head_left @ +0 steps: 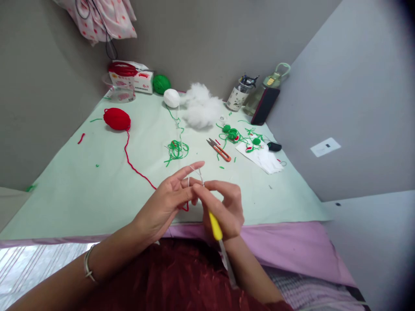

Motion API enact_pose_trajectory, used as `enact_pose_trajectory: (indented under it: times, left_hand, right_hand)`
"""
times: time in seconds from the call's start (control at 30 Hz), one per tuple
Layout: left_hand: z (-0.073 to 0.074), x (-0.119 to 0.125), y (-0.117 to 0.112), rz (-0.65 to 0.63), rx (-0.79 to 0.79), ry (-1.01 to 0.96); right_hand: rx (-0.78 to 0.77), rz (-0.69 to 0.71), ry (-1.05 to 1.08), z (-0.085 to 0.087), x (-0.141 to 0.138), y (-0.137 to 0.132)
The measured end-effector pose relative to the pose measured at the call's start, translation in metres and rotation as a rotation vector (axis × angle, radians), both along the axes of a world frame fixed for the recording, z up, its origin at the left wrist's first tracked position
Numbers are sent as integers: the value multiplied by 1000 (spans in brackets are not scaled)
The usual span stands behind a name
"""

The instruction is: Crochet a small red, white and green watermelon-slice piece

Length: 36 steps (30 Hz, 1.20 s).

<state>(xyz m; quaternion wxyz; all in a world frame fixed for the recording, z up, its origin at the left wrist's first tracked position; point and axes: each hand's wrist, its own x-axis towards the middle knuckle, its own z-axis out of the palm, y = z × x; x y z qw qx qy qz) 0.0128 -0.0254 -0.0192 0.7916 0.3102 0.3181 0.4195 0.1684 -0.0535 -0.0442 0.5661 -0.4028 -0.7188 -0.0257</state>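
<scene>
My right hand (228, 209) is closed around a crochet hook (215, 225) with a yellow handle, its thin metal shaft pointing up toward my left fingers. White yarn (189, 181) passes over the raised index finger of my left hand (165, 198), whose thumb and other fingers pinch near the hook's tip. Any small worked piece between the fingertips is mostly hidden. A red strand (136, 170) runs from the red yarn ball (117, 119) to beneath my left hand, where a bit of it shows below the fingers. The white yarn ball (171, 98) sits farther back.
Orange-handled thread snips (220, 151) lie beyond my hands, with a green yarn tangle (177, 149) to their left. White stuffing (201, 108), a green yarn ball (161, 84), a pen holder (238, 96), a phone (265, 106) and a bottle (259, 97) stand behind. Small green pieces (232, 134) lie right.
</scene>
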Motion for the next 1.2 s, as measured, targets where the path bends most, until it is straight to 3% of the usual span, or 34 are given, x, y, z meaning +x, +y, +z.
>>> enact_pose_trajectory:
  times: [0.1, 0.2, 0.27, 0.43, 0.67, 0.8, 1.2]
  left_hand:
    - [1, -4, 5, -46, -119, -71]
    - [3, -8, 8, 8, -89, -46]
    - [3, -7, 7, 5, -28, -2]
    - [3, -5, 2, -44, 113, 127]
    - [6, -10, 5, -37, 141, 185]
    - [6, -12, 5, -35, 152, 191]
    - [9, -14, 3, 26, 215, 283]
  right_hand:
    - [-177, 87, 305, 4, 5, 6]
    - [-337, 230, 651, 8, 6, 11]
    - [-409, 322, 740, 8, 5, 11]
    - [-484, 283, 628, 5, 2, 7]
    - [-564, 438, 857, 6, 5, 11]
    - [-566, 456, 836, 11, 7, 10]
    - [-309, 308, 481, 15, 9, -2]
